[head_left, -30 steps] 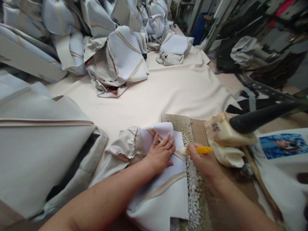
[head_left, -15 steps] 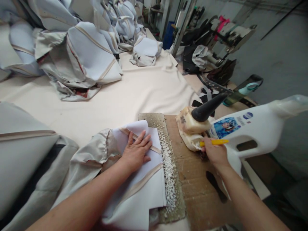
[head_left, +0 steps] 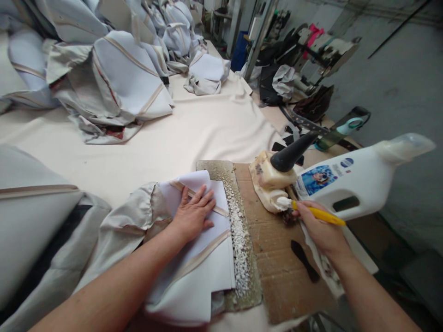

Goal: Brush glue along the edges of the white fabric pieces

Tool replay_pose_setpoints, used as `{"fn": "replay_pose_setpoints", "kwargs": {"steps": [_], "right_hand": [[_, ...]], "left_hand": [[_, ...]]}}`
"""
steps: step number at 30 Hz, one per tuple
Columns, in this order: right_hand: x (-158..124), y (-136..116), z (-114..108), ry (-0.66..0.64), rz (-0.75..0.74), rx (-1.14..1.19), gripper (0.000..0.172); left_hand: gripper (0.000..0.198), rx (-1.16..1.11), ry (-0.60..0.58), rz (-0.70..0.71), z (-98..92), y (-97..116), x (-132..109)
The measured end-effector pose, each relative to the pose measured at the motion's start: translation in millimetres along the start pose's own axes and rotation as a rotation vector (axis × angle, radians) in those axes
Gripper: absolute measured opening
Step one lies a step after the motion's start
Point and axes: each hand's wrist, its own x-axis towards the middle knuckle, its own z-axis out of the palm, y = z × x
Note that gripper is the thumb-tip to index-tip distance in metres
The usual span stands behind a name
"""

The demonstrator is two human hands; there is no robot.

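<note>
My left hand (head_left: 194, 213) lies spread on a white fabric piece (head_left: 197, 258) with beige tape strips, pressing it down. The piece's straight right edge rests on a board (head_left: 238, 240) crusted with white glue. In my right hand (head_left: 320, 226) is a yellow-handled brush (head_left: 321, 215), its bristles coated in white. The brush tip is at the mouth of a cream-coloured glue pot (head_left: 269, 186), which has a black cone-shaped nozzle (head_left: 292, 151) on top. Whether the bristles touch the pot's rim I cannot tell.
A dark flat tool (head_left: 305, 260) lies on brown cardboard (head_left: 277, 276). Behind my right hand stands a large white jug (head_left: 363, 177), tilted, with a green bottle (head_left: 341, 133) beyond. Heaps of sewn fabric pieces (head_left: 128, 69) cover the table's far left. A sewing machine (head_left: 325, 46) stands at the back.
My right hand has drawn the brush back from inside the pot's mouth, so its white bristles now show. The left hand keeps its place on the fabric. The view has shifted slightly.
</note>
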Motion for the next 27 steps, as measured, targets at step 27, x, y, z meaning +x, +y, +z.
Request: {"fn": "replay_pose_setpoints", "kwargs": {"steps": [27], "right_hand": [[-22, 12, -13, -0.272, -0.236, -0.121, 0.037]], "left_hand": [[0.059, -0.023, -0.017, 0.01, 1.3, 1, -2]]}}
